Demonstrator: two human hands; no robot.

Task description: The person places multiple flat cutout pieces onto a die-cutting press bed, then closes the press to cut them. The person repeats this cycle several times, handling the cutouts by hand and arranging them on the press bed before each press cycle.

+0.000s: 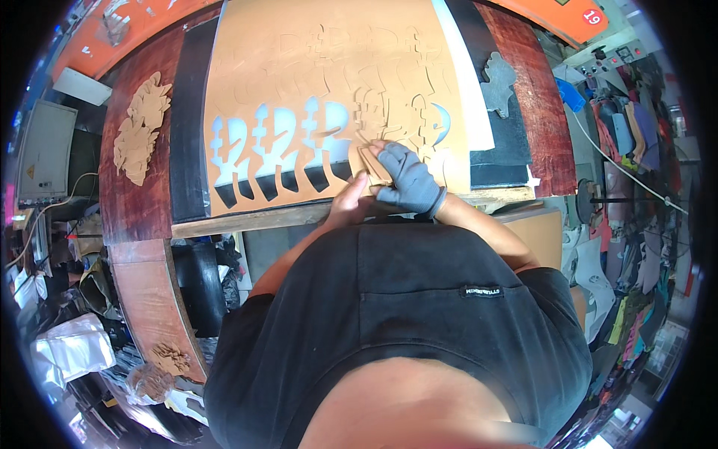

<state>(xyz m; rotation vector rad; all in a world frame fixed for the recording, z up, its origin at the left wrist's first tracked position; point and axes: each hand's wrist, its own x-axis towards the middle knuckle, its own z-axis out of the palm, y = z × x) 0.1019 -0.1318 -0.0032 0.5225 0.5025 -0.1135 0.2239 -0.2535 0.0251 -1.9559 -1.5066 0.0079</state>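
Note:
A tan sheet [262,82], scored with rows of cut shapes, lies on the worktable. Along its near left part are several cut-out openings, with white and black showing through. At the sheet's near edge, right of those openings, my right hand [410,179] in a grey fingerless glove is closed around a small stack of tan cut pieces [374,163]. My bare left hand [348,200] meets the stack from the left, its thumb against the pieces and its other fingers partly hidden. Just beyond the hands, cut shapes [370,108] still sit in the sheet, some slightly raised.
A pile of tan cut pieces [142,127] rests on the reddish board at left. Grey cut pieces [499,84] lie on the black mat at right. An orange machine beam [553,16] spans the far side. Coloured scraps [636,165] hang at right; a control box [46,153] stands left.

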